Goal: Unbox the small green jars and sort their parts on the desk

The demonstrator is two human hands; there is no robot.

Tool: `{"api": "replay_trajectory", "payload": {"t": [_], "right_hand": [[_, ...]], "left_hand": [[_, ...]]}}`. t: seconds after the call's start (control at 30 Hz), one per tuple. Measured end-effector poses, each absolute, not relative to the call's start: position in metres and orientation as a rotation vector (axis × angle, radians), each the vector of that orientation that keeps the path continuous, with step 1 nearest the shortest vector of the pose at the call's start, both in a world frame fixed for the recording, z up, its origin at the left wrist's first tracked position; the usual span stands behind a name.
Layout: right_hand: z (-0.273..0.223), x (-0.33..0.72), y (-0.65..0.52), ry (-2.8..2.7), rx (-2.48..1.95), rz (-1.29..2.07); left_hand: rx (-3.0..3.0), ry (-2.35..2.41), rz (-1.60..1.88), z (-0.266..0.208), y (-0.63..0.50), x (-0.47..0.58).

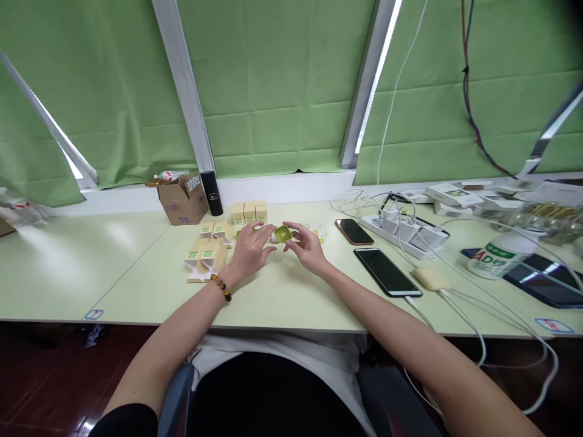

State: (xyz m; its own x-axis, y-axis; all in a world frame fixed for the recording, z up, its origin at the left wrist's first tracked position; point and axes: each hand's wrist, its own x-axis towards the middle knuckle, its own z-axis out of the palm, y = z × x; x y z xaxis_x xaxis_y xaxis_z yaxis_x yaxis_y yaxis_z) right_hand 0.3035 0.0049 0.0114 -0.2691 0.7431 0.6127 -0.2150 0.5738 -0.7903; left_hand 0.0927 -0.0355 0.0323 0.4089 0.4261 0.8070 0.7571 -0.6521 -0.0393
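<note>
Pinched between the thumb and fingers of my right hand (308, 247) is a small green tray (283, 234), shallow and roughly square, tilted toward me above the table. My left hand (251, 247) hovers just left of it, palm down, fingers stretched out and thumb apart; I see nothing held in it. Left of that hand stand several small cream boxes with green windows (208, 254), their flaps open. Behind it is a row of cream boxes (249, 212). A clear plastic container (317, 232) with something yellow inside sits behind my right hand, partly hidden.
On the right lie two phones (387, 271), a power strip (405, 233) with tangled white cables, a yellowish power bank (430, 279) and a white bottle (503, 255) on its side. A cardboard box (183, 200) and a black cylinder (212, 193) stand at the back left.
</note>
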Motion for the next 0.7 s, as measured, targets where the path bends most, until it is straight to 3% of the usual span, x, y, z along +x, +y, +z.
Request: {"api": "replay_trajectory", "payload": {"t": [0.2,0.5,0.7], "right_hand": [[0.016,0.304,-0.006,-1.625,-0.521,0.885],[0.017,0.302,-0.012,-1.784,-0.551,0.485],[0.016,0.302,-0.01,-1.785,-0.54,0.441]], "left_hand": [[-2.227,-1.041,-1.24,0.028,-0.037,0.103],[-2.589,-1.439,-1.963,0.021,-0.041,0.115],[-2.754,-1.463,-2.025,0.014,-0.034,0.115]]}}
